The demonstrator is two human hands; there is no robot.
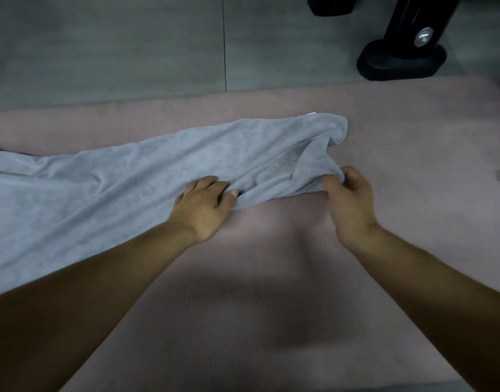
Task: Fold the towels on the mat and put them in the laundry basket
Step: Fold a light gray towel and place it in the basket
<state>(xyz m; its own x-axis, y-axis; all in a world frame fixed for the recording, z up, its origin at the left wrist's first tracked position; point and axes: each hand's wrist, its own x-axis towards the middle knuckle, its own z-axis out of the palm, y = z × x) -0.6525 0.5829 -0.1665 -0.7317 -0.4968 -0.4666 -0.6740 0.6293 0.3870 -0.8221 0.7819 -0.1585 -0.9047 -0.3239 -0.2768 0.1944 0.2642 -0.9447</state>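
Note:
A large grey towel (124, 188) lies rumpled across the pink mat (271, 278), stretching from the left edge to the middle right. My left hand (206, 205) rests on the towel's near edge with fingers curled into the fabric. My right hand (349, 198) pinches the towel's right near corner between thumb and fingers. The far right corner is bunched and shows a small white tag (311, 113). No laundry basket is in view.
Grey floor tiles (116, 46) lie beyond the mat's far edge. A black stand foot with a metal bolt (403, 56) sits on the floor at the upper right, close to the mat's corner.

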